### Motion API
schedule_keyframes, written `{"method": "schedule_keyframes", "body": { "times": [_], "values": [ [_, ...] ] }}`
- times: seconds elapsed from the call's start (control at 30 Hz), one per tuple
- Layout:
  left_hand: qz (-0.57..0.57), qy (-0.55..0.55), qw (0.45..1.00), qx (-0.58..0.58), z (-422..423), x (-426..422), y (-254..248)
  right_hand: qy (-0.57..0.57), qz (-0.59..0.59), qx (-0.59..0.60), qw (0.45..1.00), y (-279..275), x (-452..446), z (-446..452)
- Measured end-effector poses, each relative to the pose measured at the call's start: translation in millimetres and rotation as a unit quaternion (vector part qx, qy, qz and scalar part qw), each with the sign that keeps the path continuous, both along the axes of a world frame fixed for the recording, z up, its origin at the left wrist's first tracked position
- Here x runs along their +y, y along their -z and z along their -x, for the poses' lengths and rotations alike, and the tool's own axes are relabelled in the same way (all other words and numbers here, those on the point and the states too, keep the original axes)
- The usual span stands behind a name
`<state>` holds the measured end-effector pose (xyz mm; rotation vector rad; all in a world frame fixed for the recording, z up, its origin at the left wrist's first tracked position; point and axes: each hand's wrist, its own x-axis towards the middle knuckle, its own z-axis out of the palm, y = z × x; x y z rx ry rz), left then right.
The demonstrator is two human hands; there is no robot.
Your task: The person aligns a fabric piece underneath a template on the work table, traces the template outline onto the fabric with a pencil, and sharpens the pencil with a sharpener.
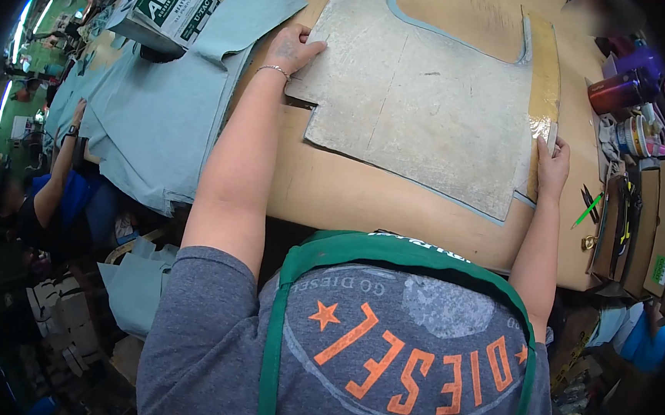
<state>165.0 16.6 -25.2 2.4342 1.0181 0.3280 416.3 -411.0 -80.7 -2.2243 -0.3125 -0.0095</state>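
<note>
A large pale grey pattern board (425, 98) with a notched left side and a curved cut at the top lies on the tan table (333, 196). Light blue material (456, 204) shows along its lower edge and around the curve. My left hand (291, 50) grips the board's left edge, thumb on top and fingers partly hidden. Along the right side runs a yellowish translucent strip (544, 76). My right hand (553, 165) pinches the lower part of that strip at the board's right edge.
Blue sheets (162, 111) are piled at the left under a green and white can (169, 11). At the right stand a dark tumbler (620, 90), cardboard boxes (643, 229) and a green pencil (587, 211). A co-worker's arm (62, 165) reaches in at the far left.
</note>
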Motion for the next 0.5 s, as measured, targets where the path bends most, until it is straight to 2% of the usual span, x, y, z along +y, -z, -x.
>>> {"method": "schedule_keyframes", "body": {
  "times": [0.13,0.5],
  "values": [
    [0.129,0.005,0.991,-0.026,-1,-4,6,-0.003,-0.045,-0.015,0.999,-6,4,10],
    [0.099,0.051,0.993,-0.024,1,9,23,0.008,-0.016,-0.035,0.999,-10,4,15]
  ]
}}
